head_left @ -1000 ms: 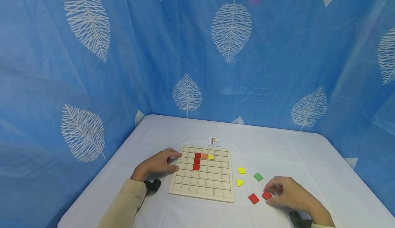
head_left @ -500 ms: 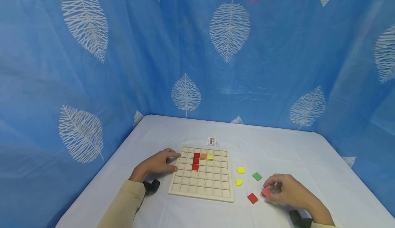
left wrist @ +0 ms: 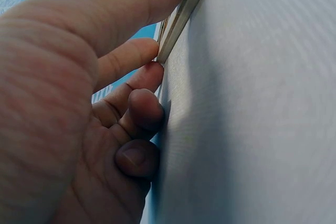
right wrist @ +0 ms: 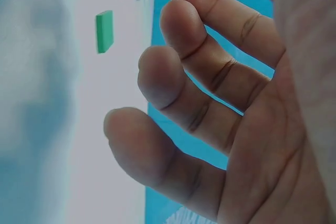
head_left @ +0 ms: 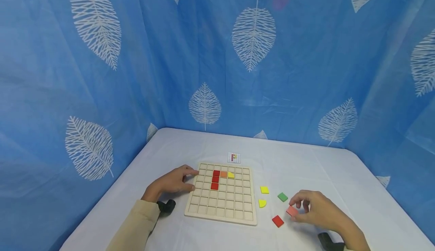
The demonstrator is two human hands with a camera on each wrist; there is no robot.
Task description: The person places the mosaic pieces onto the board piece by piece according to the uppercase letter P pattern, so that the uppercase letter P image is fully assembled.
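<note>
Pale wooden grid board (head_left: 221, 199): three red square tiles (head_left: 215, 179) run down one column; orange square tile (head_left: 223, 174), then yellow tile (head_left: 231, 175), sit right of the topmost. Left hand (head_left: 173, 179) spread, thumb and fingertip touching board's left edge. Right hand (head_left: 316, 208), well right of board, pinches another red square tile (head_left: 292, 211). Between board and right hand: yellow square (head_left: 264, 190), yellow quarter-round (head_left: 262, 203), green square (head_left: 283, 197).

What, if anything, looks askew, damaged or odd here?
Nothing stands out. A red square tile and a green square tile lie turned diagonally on the white tabletop, seemingly ordinary for loose pieces. The right hand pinches another red square tile, and the pale wooden grid board shows no visible damage.
</note>
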